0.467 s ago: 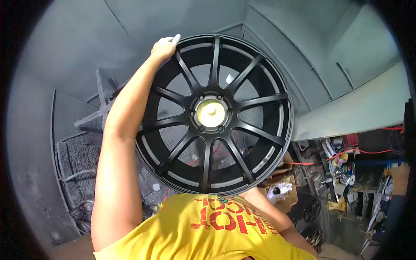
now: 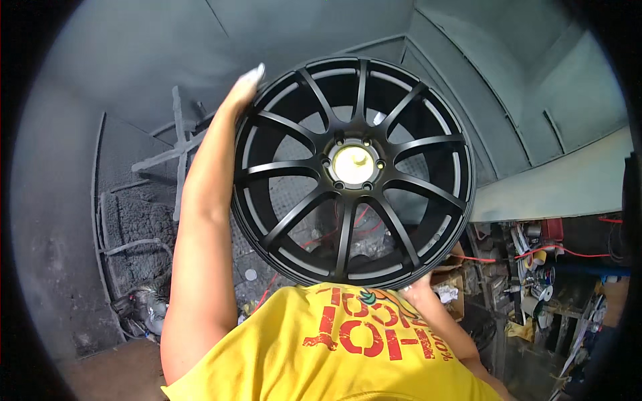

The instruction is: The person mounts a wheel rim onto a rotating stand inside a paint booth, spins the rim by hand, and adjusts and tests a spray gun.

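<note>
A large matte-black car wheel rim point(image 2: 346, 195) with several slim spokes is tilted up in front of my chest, its face toward me. A bright yellowish round shows in its centre bore. My left hand point(image 2: 249, 85), whitish at the fingertips, bears on the upper left edge, with some fingers hidden. At the lower right edge is my right hand point(image 2: 418, 289), gripping from below; the wheel and shirt hide most of its fingers. The rim's lower edge is close to my yellow shirt point(image 2: 294, 341).
Dark grey walls surround me. To the left are a grey-coated cross-shaped stand point(image 2: 182, 146) and a rough textured panel point(image 2: 137, 227). A pale panel point(image 2: 555, 184) juts in at right, above cluttered shelves point(image 2: 535, 294). A red hose point(image 2: 264, 294) runs along the floor.
The wheel rim and the background have shifted right in view. My left hand has moved from near the rim's top down its left edge. More of my right hand shows now.
</note>
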`<action>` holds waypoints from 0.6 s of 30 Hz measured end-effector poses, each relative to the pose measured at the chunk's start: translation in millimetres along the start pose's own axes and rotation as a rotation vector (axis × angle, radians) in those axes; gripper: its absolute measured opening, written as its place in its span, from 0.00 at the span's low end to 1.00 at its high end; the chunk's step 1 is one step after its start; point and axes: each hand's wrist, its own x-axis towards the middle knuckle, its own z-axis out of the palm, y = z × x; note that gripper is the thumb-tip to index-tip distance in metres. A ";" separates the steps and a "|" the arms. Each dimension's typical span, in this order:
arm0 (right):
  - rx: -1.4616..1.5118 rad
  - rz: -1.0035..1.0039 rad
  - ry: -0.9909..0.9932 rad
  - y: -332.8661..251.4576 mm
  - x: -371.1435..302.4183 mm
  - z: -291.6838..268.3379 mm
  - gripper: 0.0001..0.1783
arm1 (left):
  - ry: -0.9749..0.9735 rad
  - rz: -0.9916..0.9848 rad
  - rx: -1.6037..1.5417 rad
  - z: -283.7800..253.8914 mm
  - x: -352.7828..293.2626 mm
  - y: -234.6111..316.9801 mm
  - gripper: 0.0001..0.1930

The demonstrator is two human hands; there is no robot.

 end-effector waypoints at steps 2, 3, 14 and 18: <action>-0.233 -0.710 0.126 -5.5 -10.5 52.5 0.40 | -0.103 -0.237 -0.181 -18.6 -56.3 -24.8 0.37; -0.360 -0.911 -0.144 -25.2 -8.6 34.6 0.42 | -0.129 -0.472 -0.302 1.1 -81.7 1.6 0.37; -0.278 -0.824 -0.315 -110.8 19.5 62.0 0.47 | -0.105 -0.182 -0.873 4.3 -153.0 -54.8 0.31; -0.277 -0.811 -0.335 -101.6 18.3 55.6 0.44 | -0.061 -0.213 -0.931 14.6 -168.3 -0.5 0.31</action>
